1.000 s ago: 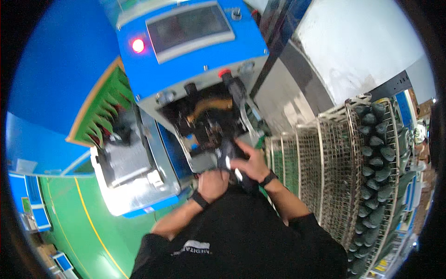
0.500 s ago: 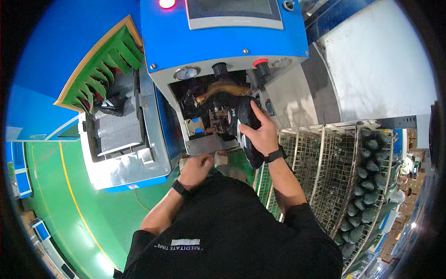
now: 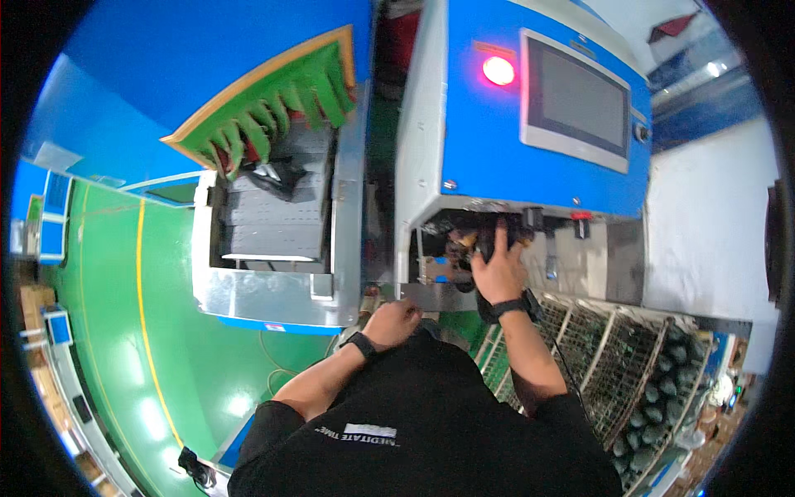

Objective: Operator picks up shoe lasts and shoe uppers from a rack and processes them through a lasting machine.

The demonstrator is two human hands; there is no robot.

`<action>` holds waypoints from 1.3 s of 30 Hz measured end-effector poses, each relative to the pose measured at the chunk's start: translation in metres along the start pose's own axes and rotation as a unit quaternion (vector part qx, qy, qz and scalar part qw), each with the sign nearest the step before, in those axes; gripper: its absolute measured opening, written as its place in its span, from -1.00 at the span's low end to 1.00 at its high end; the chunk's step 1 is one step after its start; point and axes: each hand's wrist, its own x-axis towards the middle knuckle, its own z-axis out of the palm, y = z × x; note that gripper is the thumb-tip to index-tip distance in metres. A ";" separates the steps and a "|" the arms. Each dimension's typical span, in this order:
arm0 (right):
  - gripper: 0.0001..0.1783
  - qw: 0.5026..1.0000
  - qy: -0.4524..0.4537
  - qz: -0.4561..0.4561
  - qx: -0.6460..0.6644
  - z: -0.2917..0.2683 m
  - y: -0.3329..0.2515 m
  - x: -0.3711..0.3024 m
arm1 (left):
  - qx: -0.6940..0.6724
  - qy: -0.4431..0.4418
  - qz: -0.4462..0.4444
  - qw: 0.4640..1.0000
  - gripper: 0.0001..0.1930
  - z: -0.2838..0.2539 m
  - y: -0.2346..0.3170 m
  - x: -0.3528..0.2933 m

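My right hand (image 3: 499, 276) reaches into the opening of a blue and grey machine (image 3: 464, 157), its fingers over a black shoe (image 3: 489, 235). Most of the shoe is hidden by the hand and the dark opening. Its thumb lies toward the left and a finger points up into the opening. A black band circles that wrist. My left hand (image 3: 392, 324) is closed, fingers curled, just below the machine's lower front edge and close to my body. Nothing shows in it. Another dark shoe (image 3: 280, 177) with a white patch lies at the left on a grey conveyor bed (image 3: 273, 219), under green strips.
A screen (image 3: 577, 103) and a lit red lamp (image 3: 498, 71) are on the machine's front, with a red-topped knob (image 3: 582, 224) below. Wire racks (image 3: 571, 340) stand at the right, one bearing several dark, foot-shaped pieces (image 3: 654, 406). Green curtain strips (image 3: 273, 116) hang above the conveyor.
My right hand has moved the black shoe farther into the machine's opening. My left hand stays curled near my body. The view has shifted, so the machine now sits farther right and lower.
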 end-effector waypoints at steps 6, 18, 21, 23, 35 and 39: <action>-0.04 0.982 0.169 -0.083 -0.004 0.027 0.014 -0.011 | 0.015 -0.002 -0.011 1.000 -0.67 -0.017 -0.006 0.014; -0.14 0.950 0.239 -0.163 0.119 0.025 0.025 -0.157 | -0.438 -0.341 -0.187 0.811 -0.39 0.013 0.035 0.043; -0.20 0.974 0.101 -0.136 0.152 -0.006 0.027 -0.226 | -0.534 -0.450 -0.279 0.660 -0.38 0.023 0.043 0.033; -0.25 0.966 0.022 -0.199 0.161 -0.047 0.027 -0.239 | -0.480 -0.499 -0.257 0.674 -0.43 0.045 0.004 0.035; 0.03 0.703 0.088 0.092 0.700 0.027 0.003 -0.166 | -0.096 -0.275 -0.111 0.950 -0.58 -0.020 0.057 -0.004; -0.02 0.785 0.239 0.117 0.560 -0.025 0.096 -0.325 | -0.031 -0.340 -0.077 0.937 -0.60 0.027 0.089 -0.005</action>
